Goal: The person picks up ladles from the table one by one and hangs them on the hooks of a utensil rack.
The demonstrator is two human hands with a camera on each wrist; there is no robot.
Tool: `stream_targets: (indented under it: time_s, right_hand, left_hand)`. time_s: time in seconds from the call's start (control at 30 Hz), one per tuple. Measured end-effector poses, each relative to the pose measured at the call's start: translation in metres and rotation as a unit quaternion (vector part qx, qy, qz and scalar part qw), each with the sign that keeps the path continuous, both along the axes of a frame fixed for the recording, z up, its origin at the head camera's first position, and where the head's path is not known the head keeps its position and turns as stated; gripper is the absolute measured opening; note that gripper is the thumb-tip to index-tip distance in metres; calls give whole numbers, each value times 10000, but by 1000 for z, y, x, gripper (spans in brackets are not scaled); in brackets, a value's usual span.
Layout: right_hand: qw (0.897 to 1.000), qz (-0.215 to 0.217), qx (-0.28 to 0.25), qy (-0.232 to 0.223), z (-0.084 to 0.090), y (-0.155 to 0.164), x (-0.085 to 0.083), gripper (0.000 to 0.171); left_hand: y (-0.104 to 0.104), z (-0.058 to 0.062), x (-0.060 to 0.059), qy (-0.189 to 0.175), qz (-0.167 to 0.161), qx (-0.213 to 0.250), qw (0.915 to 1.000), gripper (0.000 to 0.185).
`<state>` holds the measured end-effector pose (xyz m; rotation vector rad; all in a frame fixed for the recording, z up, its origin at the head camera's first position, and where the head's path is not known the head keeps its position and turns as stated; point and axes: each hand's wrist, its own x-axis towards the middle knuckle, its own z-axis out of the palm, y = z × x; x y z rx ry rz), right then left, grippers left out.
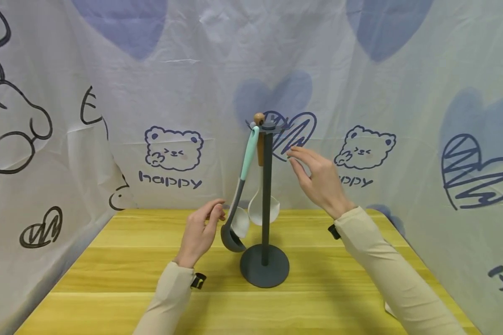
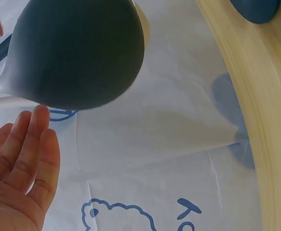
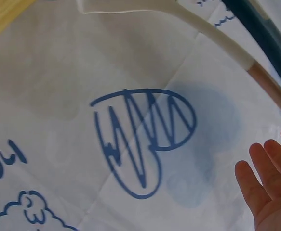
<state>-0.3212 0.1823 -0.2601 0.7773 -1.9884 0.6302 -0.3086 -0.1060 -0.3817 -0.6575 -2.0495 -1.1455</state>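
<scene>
Setting: white cloth backdrop (image 1: 218, 83) w/ blue hearts, bear drawings & "happy" lettering, hanging behind & to both sides of a yellow wooden table (image 1: 121, 274).

Item 1 – utensil stand (image 1: 265, 260): dark grey, round base sitting on the table, upright pole, hook ring at top. Standing between the two hands, just fwd of the left hand & below the right.

Item 2 – ladle (image 1: 240, 204): teal handle, grey stem, dark bowl. Hanging from the stand's top, tilting away from the pole so the bowl is swinging out just right of the left fingertips. In left wrist view the bowl (image 2: 75, 50) is filling the upper frame, directly above the fingertips; whether skin is touching it, can't tell.

Item 3 – white spoon (image 1: 263, 204): wooden handle w/ round knob, hanging beside the pole, behind the ladle; its pale head is showing just past the ladle bowl. In right wrist view its white neck (image 3: 198, 24) is crossing the top, above & left of the fingers.

Left hand (image 1: 201, 230): fingers relaxed, loosely bent, gripping nothing, hovering next to the ladle bowl.

Right hand (image 1: 318, 179): raised near the stand's upper pole, fingers extended & spread, holding nothing, apart from the pole.

Both arms are wearing beige sleeves; black wrist straps showing.
</scene>
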Motion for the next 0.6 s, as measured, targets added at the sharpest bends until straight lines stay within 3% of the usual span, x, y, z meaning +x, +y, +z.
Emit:
stream_targets:
  time_s: [0.17,0.43,0.6]
  right_hand:
    - [9998,-92,87,-183,-14,11,-7,20]
    - [9948,-588,155,-815,-37,34,-15,20]
    - [9919,-630,135,-1091,-47,42,-16,21]
  left_hand:
    - [-5,-1,-1,-204,46,-42,9998,27]
    - [-12,-5,-3,-265,60,-139,9995,27]
    - [-16,-8,-5,-385,143,-163,9990,29]
